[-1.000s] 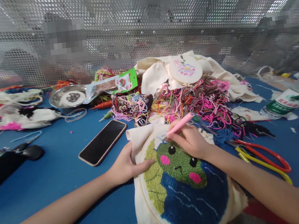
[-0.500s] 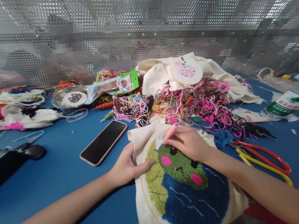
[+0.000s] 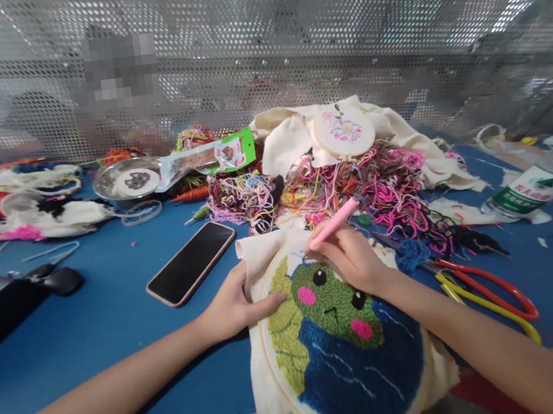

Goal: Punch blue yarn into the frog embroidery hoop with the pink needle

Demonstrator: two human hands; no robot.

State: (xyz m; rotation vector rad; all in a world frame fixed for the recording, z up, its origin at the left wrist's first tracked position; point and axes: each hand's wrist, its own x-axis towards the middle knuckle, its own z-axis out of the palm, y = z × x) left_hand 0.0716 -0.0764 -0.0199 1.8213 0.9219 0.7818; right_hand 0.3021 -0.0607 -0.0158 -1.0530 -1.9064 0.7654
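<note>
Pink Pen at the Far Edge of the Hoop

The hoop (image 3: 277,385), stretched with cream cloth (image 3: 251,250), sat at the near side of the blue table (image 3: 188,392), its lower end reaching past the edge. Its stitched green face (image 3: 340,321) looked up at the worker.

The left hand (image 3: 233,309) pinched the hoop's left side, thumb pressed on the yellow-green stitching; its other fingers were largely hidden. The right hand (image 3: 356,257) was closed around a pink pen (image 3: 335,224), slanted over the far part of the hoop. I couldn't tell whether its tip had gone into the cloth.

A firm left hold seemed wise there, with those hidden fingers clear of the point. I'd have kept the pen's slant steady, the stitches close and even, and the yarn running loose.

Left of the hoop lay a phone (image 3: 191,264); right of it, scissors (image 3: 453,279); beyond it, tangled yarn (image 3: 354,184).
</note>
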